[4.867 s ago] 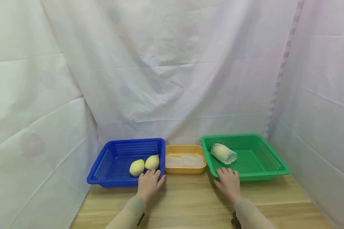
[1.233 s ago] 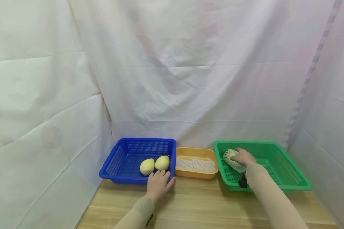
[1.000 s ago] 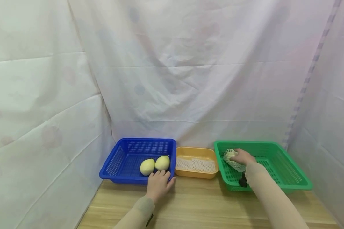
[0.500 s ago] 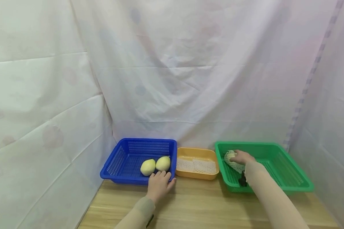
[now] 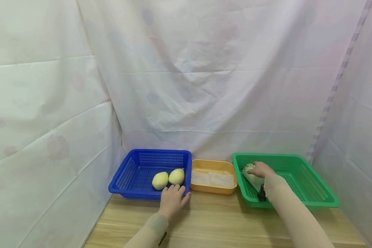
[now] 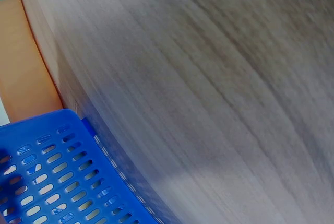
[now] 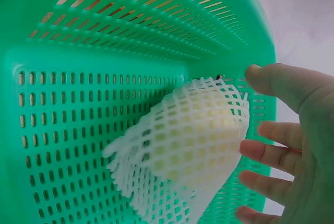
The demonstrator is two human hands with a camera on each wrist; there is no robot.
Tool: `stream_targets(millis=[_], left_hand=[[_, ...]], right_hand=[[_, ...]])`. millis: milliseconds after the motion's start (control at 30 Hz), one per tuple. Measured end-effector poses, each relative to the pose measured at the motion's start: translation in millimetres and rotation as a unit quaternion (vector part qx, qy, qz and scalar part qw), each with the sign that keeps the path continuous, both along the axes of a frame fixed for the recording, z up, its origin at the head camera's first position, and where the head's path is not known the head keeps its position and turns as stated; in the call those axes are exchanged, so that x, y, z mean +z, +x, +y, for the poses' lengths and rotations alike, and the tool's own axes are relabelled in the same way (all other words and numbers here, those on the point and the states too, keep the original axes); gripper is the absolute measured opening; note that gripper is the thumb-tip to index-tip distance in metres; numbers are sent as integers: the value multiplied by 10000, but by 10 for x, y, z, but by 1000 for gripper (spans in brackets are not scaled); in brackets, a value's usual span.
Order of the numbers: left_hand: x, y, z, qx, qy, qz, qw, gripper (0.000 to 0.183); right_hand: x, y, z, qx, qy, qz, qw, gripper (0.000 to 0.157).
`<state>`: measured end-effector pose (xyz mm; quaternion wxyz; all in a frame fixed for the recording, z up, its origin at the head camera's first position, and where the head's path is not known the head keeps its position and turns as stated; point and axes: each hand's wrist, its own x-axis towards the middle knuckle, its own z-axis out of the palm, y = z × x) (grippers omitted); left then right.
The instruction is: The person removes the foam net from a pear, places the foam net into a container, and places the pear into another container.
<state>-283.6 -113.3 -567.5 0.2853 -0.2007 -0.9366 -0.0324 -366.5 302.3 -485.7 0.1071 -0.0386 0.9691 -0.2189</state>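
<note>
In the head view, my left hand point(image 5: 171, 201) rests on the front rim of the blue basket point(image 5: 136, 196), its fingers reaching over the edge. Two pale yellow-green pears point(image 5: 160, 181) lie just beyond those fingertips. My right hand point(image 5: 262, 169) is inside the green basket point(image 5: 316, 203), over a pear in a white foam net point(image 5: 255, 179). From the right wrist, the netted pear point(image 7: 193, 135) lies on its side on the basket floor, the loose net end spreading out. The right thumb and fingers point(image 7: 269, 187) are spread beside it, with the fingertips close to the net.
Between the two baskets stands a yellow tray point(image 5: 212, 190), with flat white foam nets point(image 5: 217, 179) in it. The wooden table point(image 5: 217, 220) extends in front. A white cloth point(image 5: 186, 103) hangs behind and along both sides.
My right hand has gone from the green basket's front rim to the netted pear inside. My left hand stays on the blue basket's rim. The head view has shifted slightly.
</note>
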Motion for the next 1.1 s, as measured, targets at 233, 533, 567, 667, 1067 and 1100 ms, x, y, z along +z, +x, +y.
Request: stream_targets(millis=[233,533,567,667,1067,1100], left_hand=[[11,3,2,42,-34,-126,9999,32],[11,0,-9,48,-20,-109,9999,33],[7,0,-11,42,-18,-87,10000,33],[-3,-1,-16,29,-22,-14,10000,34],[-1,6,-5,-20,3,38,10000,33],[0,8,-3,-18,-4,41,10000,33]], right_hand=[[-14,13,25,-38,230,-43,9997,68],[-56,37,76,70,143,6,9999,52],[-60,37,76,79,136,37,9999,51],[-79,31,75,68,105,101,9999,53],[-116,19,76,4,-312,0,9995,51],[-118,19,77,-2,-333,-11,9994,50]])
